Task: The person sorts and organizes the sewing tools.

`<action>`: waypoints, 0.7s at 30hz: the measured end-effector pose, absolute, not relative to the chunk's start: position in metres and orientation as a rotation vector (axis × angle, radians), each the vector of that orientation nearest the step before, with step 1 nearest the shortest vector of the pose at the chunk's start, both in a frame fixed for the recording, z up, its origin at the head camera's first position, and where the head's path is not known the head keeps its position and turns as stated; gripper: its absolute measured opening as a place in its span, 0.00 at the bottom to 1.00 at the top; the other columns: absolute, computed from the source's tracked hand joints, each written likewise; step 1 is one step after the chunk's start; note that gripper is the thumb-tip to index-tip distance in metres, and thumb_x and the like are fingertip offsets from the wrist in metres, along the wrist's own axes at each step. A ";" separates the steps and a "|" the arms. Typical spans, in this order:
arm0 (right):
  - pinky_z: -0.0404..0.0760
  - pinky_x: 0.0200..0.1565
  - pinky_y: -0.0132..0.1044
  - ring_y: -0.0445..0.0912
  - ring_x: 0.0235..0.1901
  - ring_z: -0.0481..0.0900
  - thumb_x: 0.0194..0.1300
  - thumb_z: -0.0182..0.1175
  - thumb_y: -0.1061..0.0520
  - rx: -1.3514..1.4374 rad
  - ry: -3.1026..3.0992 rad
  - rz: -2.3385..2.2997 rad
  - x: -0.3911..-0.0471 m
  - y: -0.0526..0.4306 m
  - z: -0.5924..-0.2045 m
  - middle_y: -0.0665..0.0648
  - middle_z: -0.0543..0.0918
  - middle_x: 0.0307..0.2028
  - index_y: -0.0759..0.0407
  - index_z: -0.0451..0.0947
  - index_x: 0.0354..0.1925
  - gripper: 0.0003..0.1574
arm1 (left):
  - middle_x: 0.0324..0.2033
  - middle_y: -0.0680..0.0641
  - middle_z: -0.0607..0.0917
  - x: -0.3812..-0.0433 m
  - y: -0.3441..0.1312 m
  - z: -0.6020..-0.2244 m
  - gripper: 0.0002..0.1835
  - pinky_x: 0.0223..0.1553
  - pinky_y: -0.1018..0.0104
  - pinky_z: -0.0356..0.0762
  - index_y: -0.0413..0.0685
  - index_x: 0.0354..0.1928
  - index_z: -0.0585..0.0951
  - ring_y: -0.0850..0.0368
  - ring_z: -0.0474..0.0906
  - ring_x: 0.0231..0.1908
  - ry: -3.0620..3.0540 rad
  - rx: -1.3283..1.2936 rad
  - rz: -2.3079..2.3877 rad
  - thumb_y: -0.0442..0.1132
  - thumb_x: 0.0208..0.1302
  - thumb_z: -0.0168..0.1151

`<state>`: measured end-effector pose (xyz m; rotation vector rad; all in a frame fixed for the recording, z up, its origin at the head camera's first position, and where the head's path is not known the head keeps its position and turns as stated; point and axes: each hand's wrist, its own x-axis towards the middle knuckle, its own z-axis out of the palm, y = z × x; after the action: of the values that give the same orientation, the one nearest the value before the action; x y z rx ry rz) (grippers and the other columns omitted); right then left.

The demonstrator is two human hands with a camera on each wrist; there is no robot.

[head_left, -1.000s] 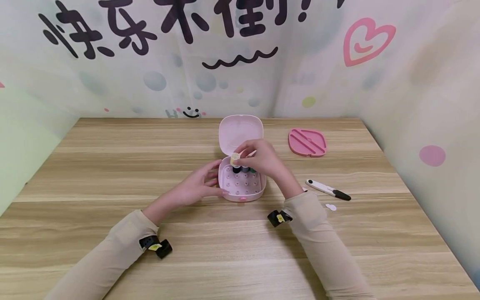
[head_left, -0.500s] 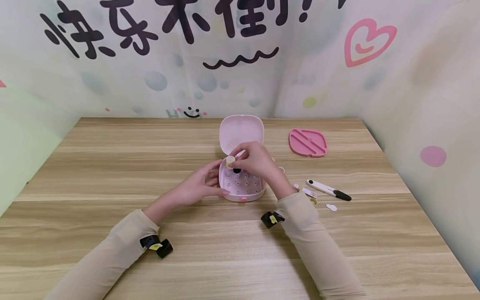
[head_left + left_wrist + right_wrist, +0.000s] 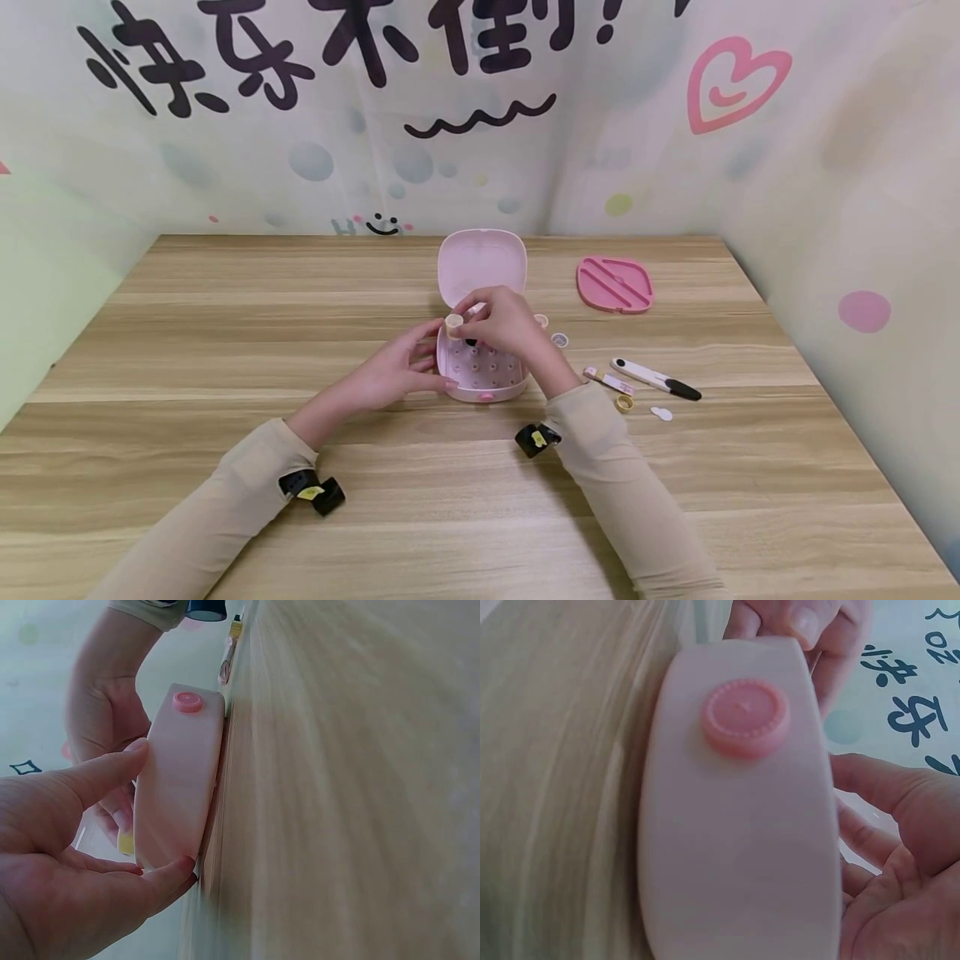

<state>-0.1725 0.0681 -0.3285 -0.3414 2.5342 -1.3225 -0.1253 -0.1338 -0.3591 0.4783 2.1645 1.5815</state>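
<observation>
A pale pink sewing box (image 3: 513, 388) stands on the table with its lid (image 3: 482, 265) raised behind it. Rows of small pegs line its floor, and a dark thread spool (image 3: 472, 342) shows beneath the right hand. The left hand (image 3: 390, 371) grips the box's left side, its thumb at the front wall in the left wrist view. Over the back left corner, the right hand (image 3: 501, 321) pinches a pale yellow thread spool (image 3: 453, 323) between thumb and fingers. A round pink clasp (image 3: 745, 720) sits on the front wall. The right palm hides much of the box's back row.
A darker pink slotted tray (image 3: 615, 285) lies at the back right. Right of the box are two small round pieces (image 3: 559, 340), a patterned strip (image 3: 609, 381), a gold ring (image 3: 624, 404), a white tool with a black end (image 3: 656, 379) and a small white piece (image 3: 662, 413).
The right hand has moved left and slightly lower with the yellow spool, from the box's back middle to its back left corner. The left hand has stayed in place.
</observation>
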 end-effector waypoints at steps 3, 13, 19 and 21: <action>0.76 0.22 0.27 0.42 0.20 0.77 0.63 0.75 0.61 -0.328 2.533 -1.324 -0.172 0.068 -0.329 0.61 0.87 0.27 0.63 0.87 0.46 0.14 | 0.81 0.29 0.54 -0.125 -0.134 -0.359 0.51 0.75 0.44 0.67 0.30 0.82 0.48 0.30 0.58 0.78 2.171 0.472 1.575 0.28 0.67 0.70; 0.75 0.21 0.28 0.40 0.18 0.76 0.64 0.75 0.60 -0.312 2.573 -1.295 -0.172 0.064 -0.335 0.53 0.81 0.23 0.62 0.88 0.46 0.13 | 0.81 0.29 0.55 -0.126 -0.135 -0.359 0.50 0.76 0.45 0.66 0.31 0.82 0.49 0.30 0.59 0.78 2.187 0.485 1.566 0.29 0.67 0.71; 0.74 0.19 0.28 0.41 0.16 0.75 0.64 0.75 0.60 -0.272 2.592 -1.253 -0.172 0.063 -0.338 0.52 0.80 0.21 0.59 0.89 0.46 0.11 | 0.81 0.29 0.55 -0.126 -0.134 -0.360 0.51 0.76 0.45 0.65 0.31 0.82 0.49 0.31 0.58 0.78 2.172 0.487 1.579 0.29 0.67 0.70; 0.74 0.18 0.28 0.41 0.16 0.75 0.64 0.75 0.60 -0.256 2.602 -1.237 -0.171 0.062 -0.339 0.51 0.79 0.20 0.58 0.89 0.45 0.11 | 0.81 0.29 0.55 -0.126 -0.135 -0.360 0.51 0.76 0.45 0.65 0.31 0.82 0.49 0.31 0.58 0.78 2.170 0.488 1.579 0.29 0.67 0.70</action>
<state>-0.1710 0.0623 -0.3387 -0.2558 2.6017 -1.2368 -0.1259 -0.1345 -0.3597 0.4885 2.1705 1.5788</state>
